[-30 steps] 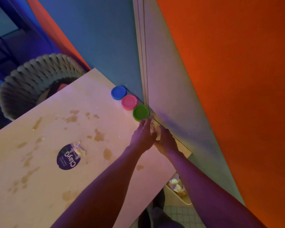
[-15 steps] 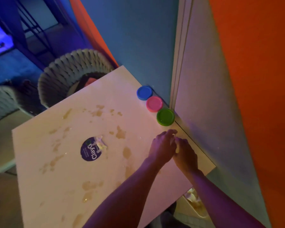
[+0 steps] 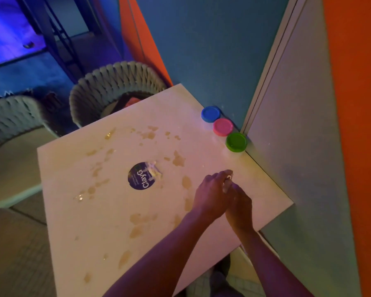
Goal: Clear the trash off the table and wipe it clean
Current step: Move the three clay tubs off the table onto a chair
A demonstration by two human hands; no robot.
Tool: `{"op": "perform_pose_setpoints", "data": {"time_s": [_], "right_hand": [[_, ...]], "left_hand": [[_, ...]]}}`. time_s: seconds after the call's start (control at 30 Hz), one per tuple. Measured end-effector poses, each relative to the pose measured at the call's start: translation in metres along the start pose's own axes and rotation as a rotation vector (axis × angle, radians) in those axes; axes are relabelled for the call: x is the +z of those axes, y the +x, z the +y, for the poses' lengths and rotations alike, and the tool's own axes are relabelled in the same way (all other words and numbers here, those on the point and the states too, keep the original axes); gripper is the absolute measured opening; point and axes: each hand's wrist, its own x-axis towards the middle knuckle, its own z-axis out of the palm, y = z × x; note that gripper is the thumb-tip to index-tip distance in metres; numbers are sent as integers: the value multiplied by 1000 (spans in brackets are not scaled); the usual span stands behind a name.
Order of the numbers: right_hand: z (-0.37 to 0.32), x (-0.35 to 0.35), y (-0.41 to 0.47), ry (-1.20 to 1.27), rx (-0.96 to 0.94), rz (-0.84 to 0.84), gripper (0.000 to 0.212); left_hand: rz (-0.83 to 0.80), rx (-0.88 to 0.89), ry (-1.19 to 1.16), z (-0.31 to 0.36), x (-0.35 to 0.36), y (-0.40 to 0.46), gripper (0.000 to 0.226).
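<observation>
A white table (image 3: 107, 211) carries several brown spill stains (image 3: 178, 159). A round dark "ClayG" sticker (image 3: 141, 179) lies at its middle with a crumpled white scrap (image 3: 154, 169) on its edge. My left hand (image 3: 211, 195) and my right hand (image 3: 240, 203) are pressed together over the table's right side. Their curled fingers hold a small white wad (image 3: 229, 178), which is mostly hidden. Blue (image 3: 210, 113), pink (image 3: 222, 126) and green (image 3: 236, 141) round tubs stand in a row by the wall.
A woven basket chair (image 3: 116, 86) stands behind the table's far edge and another (image 3: 11, 116) is at the left. Blue and grey walls (image 3: 298, 125) meet at the table's right corner. A pale bin (image 3: 247, 264) shows below the table's near right edge.
Both hands, still together on the white wad, have drawn back from beside the green tub toward the table's near right edge. The view has swung left, showing more table.
</observation>
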Motion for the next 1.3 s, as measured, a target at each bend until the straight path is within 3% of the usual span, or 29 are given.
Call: {"op": "perform_pose_setpoints", "data": {"time_s": [0.07,0.2,0.53,0.77,1.3], "right_hand": [[-21,-1,-15,78,25,19,32],[-60,-1,-47,199,61,11,18],[-119,-12,-106,400,243,-101,35],[-125,-19,-141,439,207,-214,37],[-195,-2,-232,515,143,-500,33]], "left_hand": [[13,3,-13,-12,-13,-18,47],[34,35,-69,-38,-30,-62,52],[65,-35,-216,-75,-52,-137,54],[97,-67,-135,-80,-55,-181,54],[228,-318,-226,-127,-83,-312,50]]}}
